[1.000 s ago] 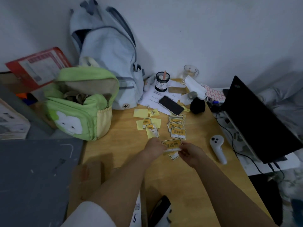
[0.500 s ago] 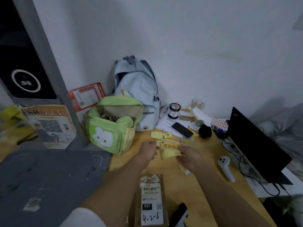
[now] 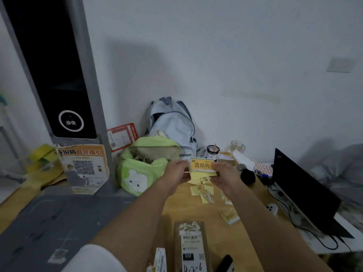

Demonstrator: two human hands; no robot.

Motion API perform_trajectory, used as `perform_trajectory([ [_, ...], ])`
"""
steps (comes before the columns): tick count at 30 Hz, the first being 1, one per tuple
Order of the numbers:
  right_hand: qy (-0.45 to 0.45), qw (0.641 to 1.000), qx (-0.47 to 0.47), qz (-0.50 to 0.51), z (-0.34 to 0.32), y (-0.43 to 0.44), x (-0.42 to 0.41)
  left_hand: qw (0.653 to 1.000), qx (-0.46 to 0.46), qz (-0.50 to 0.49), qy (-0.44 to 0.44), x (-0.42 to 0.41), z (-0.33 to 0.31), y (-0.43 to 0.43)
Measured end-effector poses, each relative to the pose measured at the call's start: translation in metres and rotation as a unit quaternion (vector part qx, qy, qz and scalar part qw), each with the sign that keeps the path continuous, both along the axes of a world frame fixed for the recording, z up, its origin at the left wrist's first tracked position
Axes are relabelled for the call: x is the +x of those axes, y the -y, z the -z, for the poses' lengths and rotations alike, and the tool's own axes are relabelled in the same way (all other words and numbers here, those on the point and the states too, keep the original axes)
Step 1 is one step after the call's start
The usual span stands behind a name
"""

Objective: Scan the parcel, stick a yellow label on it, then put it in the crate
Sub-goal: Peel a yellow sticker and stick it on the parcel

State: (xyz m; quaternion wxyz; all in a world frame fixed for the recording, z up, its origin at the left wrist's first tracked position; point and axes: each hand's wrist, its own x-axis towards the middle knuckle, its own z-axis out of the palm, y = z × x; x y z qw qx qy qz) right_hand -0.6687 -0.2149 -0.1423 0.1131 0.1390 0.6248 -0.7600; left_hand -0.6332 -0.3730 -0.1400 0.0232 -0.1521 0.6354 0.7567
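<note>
parcel (image 3: 191,250) btm cut off, fingertips hidden

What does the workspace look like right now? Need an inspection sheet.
Surface: wooden desk, grey mat beside it.
Job's things: yellow label held up in both hands, pale backing hanging below it; parcel flat at the near edge, marked 032; white scanner lying near the laptop; crate not seen.
Clutter: loose labels, green bag, blue backpack, jar, glass.
Grippers: left hand and right hand each pinch the label.
Cables: black cable runs beside the laptop.
Surroundings: white wall, QR sign.
</note>
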Motion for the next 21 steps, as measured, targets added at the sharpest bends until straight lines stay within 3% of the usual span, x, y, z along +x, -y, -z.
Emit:
perform_trajectory([
  [13, 0.033, 0.992, -0.094, -0.083, -0.016, 0.011, 0.027, 0.993, 0.085, 0.077, -0.006, 0.032, -0.01, 0.019],
  [21, 0.016, 0.952, -0.273, -0.141, -0.038, 0.011, 0.035, 0.998, 0.038, -0.047, 0.007, 0.032, -0.006, 0.024],
])
